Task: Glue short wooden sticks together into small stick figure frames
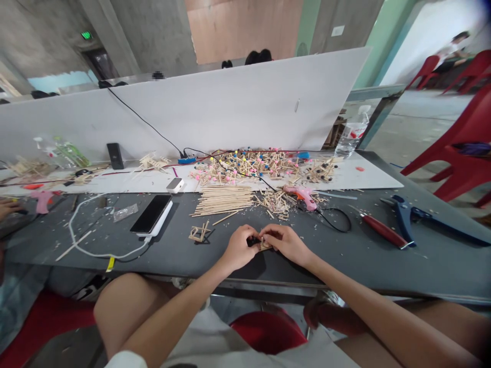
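Note:
My left hand [242, 247] and my right hand [286, 243] meet just above the grey table's near edge. Between their fingertips sits a small wooden stick piece [265, 247], mostly hidden by the fingers. Both hands are closed on it in a pinch. To the left of my left hand lies a small frame of glued sticks [199, 232]. Beyond the hands is a row of thin wooden sticks [222, 200], with a heap of short stick bits [274, 203] beside it. A pink glue gun [303, 196] rests behind my right hand.
Colour-tipped sticks [245, 166] are piled along the white board [215, 117]. Pliers or cutters [402, 220] and a red-handled tool [385, 230] lie right. A phone [151, 213] on a white power bank, with a cable, lies left. A water bottle [352, 134] stands back right. Another person's hand [9, 207] shows far left.

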Tool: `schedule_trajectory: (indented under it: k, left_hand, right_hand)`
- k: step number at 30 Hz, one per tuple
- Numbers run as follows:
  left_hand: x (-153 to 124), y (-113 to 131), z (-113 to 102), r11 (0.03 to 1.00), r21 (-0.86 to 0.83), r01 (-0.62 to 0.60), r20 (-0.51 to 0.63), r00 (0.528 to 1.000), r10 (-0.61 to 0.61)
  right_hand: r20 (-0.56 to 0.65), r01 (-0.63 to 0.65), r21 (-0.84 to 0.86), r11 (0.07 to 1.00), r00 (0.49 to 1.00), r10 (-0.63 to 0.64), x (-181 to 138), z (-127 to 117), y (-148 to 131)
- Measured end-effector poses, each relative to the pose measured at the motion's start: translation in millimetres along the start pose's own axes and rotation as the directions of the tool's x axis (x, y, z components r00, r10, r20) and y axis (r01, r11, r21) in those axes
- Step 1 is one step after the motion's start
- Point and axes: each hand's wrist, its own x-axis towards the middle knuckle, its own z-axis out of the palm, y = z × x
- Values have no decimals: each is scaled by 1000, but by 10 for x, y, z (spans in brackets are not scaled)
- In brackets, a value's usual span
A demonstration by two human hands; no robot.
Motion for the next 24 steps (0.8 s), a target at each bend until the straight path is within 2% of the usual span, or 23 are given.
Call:
schedule_trajectory:
  k: [9, 24]
  left_hand:
    - [12, 22, 12, 1000, 26, 12, -7, 1000, -12]
    - [7, 31, 18, 999, 44, 14, -3, 1000, -14]
  right_hand:
    - [-14, -13, -140, 990, 1000, 11, 9, 13, 35]
    - [-19, -13, -174, 985, 1000, 10, 10, 19, 21]
